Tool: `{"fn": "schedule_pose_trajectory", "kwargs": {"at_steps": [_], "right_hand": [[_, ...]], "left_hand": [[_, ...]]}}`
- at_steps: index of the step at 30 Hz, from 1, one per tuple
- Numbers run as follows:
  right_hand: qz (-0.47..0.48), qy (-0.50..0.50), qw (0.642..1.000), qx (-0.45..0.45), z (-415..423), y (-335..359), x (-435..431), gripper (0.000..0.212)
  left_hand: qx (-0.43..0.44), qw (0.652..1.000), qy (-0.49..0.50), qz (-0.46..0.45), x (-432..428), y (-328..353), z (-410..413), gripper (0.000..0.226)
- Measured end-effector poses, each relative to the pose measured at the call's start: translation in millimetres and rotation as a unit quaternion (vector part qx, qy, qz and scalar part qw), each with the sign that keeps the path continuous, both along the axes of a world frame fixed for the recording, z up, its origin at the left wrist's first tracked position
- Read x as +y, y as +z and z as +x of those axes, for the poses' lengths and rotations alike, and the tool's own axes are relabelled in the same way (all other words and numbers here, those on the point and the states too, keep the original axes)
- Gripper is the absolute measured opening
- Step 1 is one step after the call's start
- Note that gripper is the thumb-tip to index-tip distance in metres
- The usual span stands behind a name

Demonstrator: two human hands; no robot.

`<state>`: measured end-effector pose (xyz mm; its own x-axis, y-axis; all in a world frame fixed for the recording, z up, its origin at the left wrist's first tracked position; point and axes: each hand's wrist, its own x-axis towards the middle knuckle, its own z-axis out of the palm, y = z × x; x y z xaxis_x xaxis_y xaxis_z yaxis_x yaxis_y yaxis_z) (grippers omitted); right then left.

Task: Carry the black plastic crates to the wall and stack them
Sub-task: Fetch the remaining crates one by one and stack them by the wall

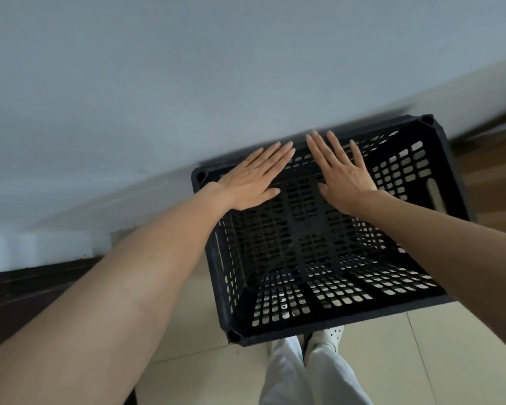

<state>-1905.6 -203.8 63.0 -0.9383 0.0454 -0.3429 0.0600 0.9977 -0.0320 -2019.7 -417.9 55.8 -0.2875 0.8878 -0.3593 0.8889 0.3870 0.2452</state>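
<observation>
Both flat: left hand (250, 178), right hand (341, 173), over crate (327, 320) far rim by wall (187, 83).

- Soft, even light with a cool bluish cast fills the scene; the wall (187, 68) reads dull grey-blue, paler toward the far right.
- The light seems to come from the right, though no source shows.
- The black crate (319, 325) is dark, its holes bright against the pale floor tiles (435, 346).
- Motion blur smears the crate's far rim and the fingertips of the right hand (342, 173).
- Wide-angle distortion curves the skirting (465, 95) and stretches the left forearm (114, 287) at the near edge.
- The dark floor (27, 302) at near left lies in deep shadow.
</observation>
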Motion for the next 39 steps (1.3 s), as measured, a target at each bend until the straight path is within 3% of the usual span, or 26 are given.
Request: {"fn": "schedule_pose_trajectory", "kwargs": {"at_steps": [6, 10, 15, 19, 27, 30, 34, 39], "right_hand": [[0.036, 0.018, 0.999, -0.021, -4.4, 17.4, -9.1, 0.088], [-0.027, 0.16, 0.986, 0.04, -8.8, 28.2, -53.5, 0.074], [-0.135, 0.252, 0.957, 0.042, -35.1, 29.4, -146.1, 0.057], [-0.098, 0.352, 0.931, -0.008, -33.9, 11.5, -199.9, 0.056], [-0.07, 0.369, 0.927, -0.001, -31.1, -14.3, -210.0, 0.05], [-0.066, 0.377, 0.924, -0.005, -32.3, -14.8, -209.8, 0.05], [-0.06, 0.374, 0.925, -0.028, -35.8, -10.4, -210.5, 0.05], [-0.02, 0.355, 0.932, -0.064, -34.2, 0.3, -217.4, 0.057]], "left_hand": [[0.026, 0.996, 0.062, 0.059, -16.9, 23.7, 16.7, 0.072], [0.057, 0.989, 0.131, 0.04, -64.5, 18.0, 57.1, 0.065], [-0.033, 0.997, 0.071, 0.03, -105.7, 9.8, 111.2, 0.046], [-0.034, 0.998, 0.054, 0.005, -120.3, 0.9, 137.3, 0.043], [0.055, 0.992, 0.091, 0.073, -120.2, -6.6, 147.3, 0.034], [0.051, 0.993, 0.084, 0.072, -121.8, -8.6, 145.5, 0.04], [0.046, 0.996, 0.072, 0.039, -120.8, -5.8, 143.0, 0.04], [-0.035, 0.994, 0.074, -0.072, -115.7, 3.8, 138.8, 0.035]]}}
